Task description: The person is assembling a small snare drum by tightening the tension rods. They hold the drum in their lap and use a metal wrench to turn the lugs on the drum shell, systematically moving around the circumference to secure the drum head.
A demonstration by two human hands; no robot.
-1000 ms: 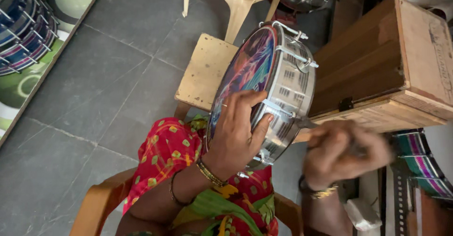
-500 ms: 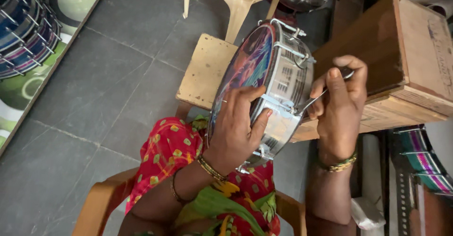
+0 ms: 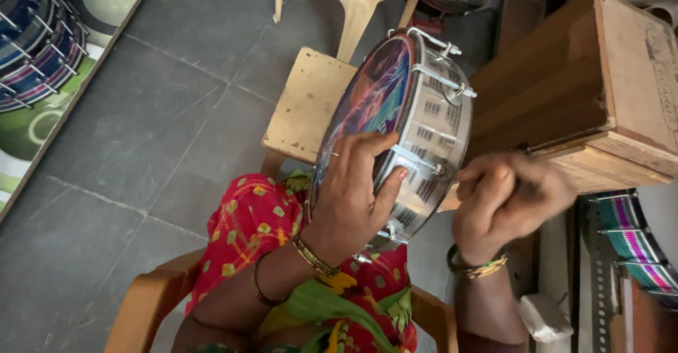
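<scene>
Fingers clasp drum before wooden box, stool.

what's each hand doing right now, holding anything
Left hand: closed on the drum, gripping its rim.
Right hand: closed around a thin tool at the drum's side; motion blur hides details.

She wears red cloth with yellow-green spots and a green drape. Gold bangles circle the left wrist. Green-gold bangles ring the right wrist.
</scene>
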